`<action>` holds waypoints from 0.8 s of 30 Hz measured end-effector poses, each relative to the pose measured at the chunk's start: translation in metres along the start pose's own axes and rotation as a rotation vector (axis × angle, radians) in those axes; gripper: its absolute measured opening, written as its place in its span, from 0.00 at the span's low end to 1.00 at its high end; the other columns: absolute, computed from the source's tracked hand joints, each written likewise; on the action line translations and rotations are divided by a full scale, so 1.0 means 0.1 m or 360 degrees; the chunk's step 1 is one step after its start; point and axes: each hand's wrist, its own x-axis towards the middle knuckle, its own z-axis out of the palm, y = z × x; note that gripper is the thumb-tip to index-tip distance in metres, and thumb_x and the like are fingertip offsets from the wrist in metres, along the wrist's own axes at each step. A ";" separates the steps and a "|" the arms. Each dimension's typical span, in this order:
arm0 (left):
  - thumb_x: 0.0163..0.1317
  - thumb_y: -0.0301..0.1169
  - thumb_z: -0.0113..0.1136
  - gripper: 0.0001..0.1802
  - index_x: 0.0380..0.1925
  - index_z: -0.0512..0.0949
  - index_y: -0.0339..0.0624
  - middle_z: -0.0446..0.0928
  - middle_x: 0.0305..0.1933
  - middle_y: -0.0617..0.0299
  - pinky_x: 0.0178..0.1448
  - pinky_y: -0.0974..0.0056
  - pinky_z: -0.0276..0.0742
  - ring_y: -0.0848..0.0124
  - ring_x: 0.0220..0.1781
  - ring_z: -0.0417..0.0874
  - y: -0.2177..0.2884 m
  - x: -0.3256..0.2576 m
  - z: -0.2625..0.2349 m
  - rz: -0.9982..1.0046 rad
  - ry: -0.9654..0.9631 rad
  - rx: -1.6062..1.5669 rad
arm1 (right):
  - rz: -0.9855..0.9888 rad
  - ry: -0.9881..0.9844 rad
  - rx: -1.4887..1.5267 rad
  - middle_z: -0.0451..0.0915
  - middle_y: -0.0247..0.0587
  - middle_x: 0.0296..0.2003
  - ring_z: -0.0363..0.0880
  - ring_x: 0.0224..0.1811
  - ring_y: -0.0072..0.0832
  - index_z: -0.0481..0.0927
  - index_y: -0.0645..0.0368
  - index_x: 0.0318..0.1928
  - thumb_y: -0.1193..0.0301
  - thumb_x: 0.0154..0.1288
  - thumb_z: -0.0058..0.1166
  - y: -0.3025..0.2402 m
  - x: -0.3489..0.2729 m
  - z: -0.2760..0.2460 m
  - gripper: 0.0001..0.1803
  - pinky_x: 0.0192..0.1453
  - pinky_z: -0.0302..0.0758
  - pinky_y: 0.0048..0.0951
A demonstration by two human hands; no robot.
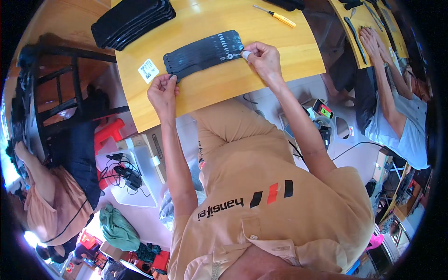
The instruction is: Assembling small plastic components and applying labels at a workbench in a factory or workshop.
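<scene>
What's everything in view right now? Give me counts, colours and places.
fanned black strips: one row, black, table centre, held at both ends
stacked black strips: one pile, black, table far left
white label: one, white, left of the fanned strips
screwdriver: one, yellow handle, table far side
wooden table: one, light wood
co-worker's hands: two, on the next table, right
left hand: at the row's left end
right hand: pinching the row's right end

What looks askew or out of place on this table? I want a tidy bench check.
Little stands out: the fanned row of flat black strips lies slanted across the wooden table, and a yellow-handled screwdriver lies loose beyond it.
</scene>
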 end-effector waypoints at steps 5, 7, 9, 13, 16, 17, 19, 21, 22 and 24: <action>0.53 0.22 0.60 0.05 0.28 0.75 0.33 0.73 0.22 0.64 0.21 0.77 0.69 0.81 0.18 0.71 -0.07 0.03 0.00 -0.0017 0.0029 0.0006 | 0.0013 -0.0008 -0.0020 0.73 0.28 0.16 0.66 0.17 0.12 0.79 0.63 0.26 0.78 0.49 0.58 -0.01 0.00 0.01 0.02 0.21 0.63 0.16; 0.53 0.22 0.60 0.05 0.28 0.75 0.33 0.74 0.22 0.64 0.21 0.77 0.69 0.81 0.18 0.71 -0.09 0.04 -0.01 -0.0016 0.0032 0.0001 | 0.0027 0.0007 -0.0008 0.74 0.29 0.16 0.68 0.18 0.13 0.80 0.62 0.25 0.78 0.47 0.59 0.00 0.01 0.02 0.02 0.22 0.66 0.17; 0.53 0.23 0.60 0.05 0.28 0.75 0.33 0.74 0.22 0.64 0.20 0.77 0.69 0.81 0.18 0.71 -0.09 0.05 -0.01 -0.0026 0.0043 0.0022 | 0.0024 -0.0002 0.0023 0.74 0.29 0.15 0.68 0.18 0.13 0.80 0.62 0.25 0.78 0.47 0.59 0.00 0.01 0.02 0.02 0.22 0.66 0.17; 0.53 0.23 0.61 0.05 0.27 0.75 0.33 0.74 0.21 0.64 0.20 0.77 0.69 0.81 0.17 0.71 -0.06 0.04 0.01 -0.0071 0.0051 0.0006 | 0.0022 0.0005 0.0007 0.74 0.29 0.15 0.68 0.17 0.13 0.80 0.62 0.25 0.78 0.47 0.59 0.05 0.03 0.02 0.02 0.22 0.66 0.17; 0.53 0.23 0.61 0.05 0.27 0.75 0.34 0.74 0.20 0.64 0.19 0.77 0.68 0.81 0.16 0.71 -0.06 0.04 0.00 -0.0043 0.0049 0.0009 | 0.0002 0.0015 -0.0006 0.74 0.30 0.15 0.68 0.17 0.14 0.80 0.62 0.24 0.78 0.46 0.59 0.02 0.03 0.03 0.02 0.22 0.66 0.17; 0.53 0.23 0.61 0.05 0.27 0.75 0.34 0.73 0.20 0.64 0.19 0.77 0.68 0.81 0.16 0.71 -0.06 0.05 0.00 -0.0064 0.0055 0.0024 | 0.0024 0.0016 -0.0018 0.74 0.30 0.15 0.68 0.17 0.14 0.80 0.62 0.24 0.78 0.46 0.59 0.02 0.03 0.03 0.02 0.22 0.66 0.17; 0.53 0.23 0.61 0.05 0.27 0.74 0.34 0.73 0.20 0.64 0.19 0.77 0.68 0.80 0.16 0.71 -0.06 0.05 0.01 -0.0087 0.0060 0.0041 | 0.0048 0.0017 -0.0031 0.74 0.30 0.15 0.68 0.17 0.14 0.80 0.62 0.24 0.78 0.46 0.59 0.01 0.03 0.03 0.02 0.22 0.66 0.18; 0.53 0.23 0.61 0.05 0.27 0.74 0.34 0.73 0.20 0.64 0.19 0.76 0.68 0.80 0.16 0.71 -0.05 0.06 0.02 -0.0086 0.0061 0.0026 | 0.0037 0.0029 -0.0086 0.74 0.30 0.15 0.69 0.17 0.14 0.80 0.62 0.24 0.77 0.46 0.59 0.00 0.03 0.03 0.02 0.22 0.67 0.18; 0.53 0.23 0.61 0.05 0.27 0.74 0.34 0.73 0.20 0.64 0.19 0.76 0.68 0.80 0.16 0.71 -0.05 0.05 0.02 -0.0088 0.0061 0.0027 | 0.0038 0.0028 -0.0087 0.74 0.30 0.15 0.69 0.17 0.14 0.80 0.62 0.24 0.77 0.46 0.59 0.01 0.03 0.03 0.02 0.22 0.67 0.18; 0.53 0.23 0.61 0.05 0.27 0.74 0.34 0.73 0.20 0.64 0.19 0.76 0.68 0.80 0.16 0.70 -0.05 0.05 0.01 -0.0087 0.0062 0.0009 | 0.0041 0.0023 -0.0069 0.75 0.31 0.15 0.69 0.17 0.14 0.80 0.62 0.24 0.77 0.46 0.59 0.02 0.04 0.03 0.02 0.22 0.67 0.18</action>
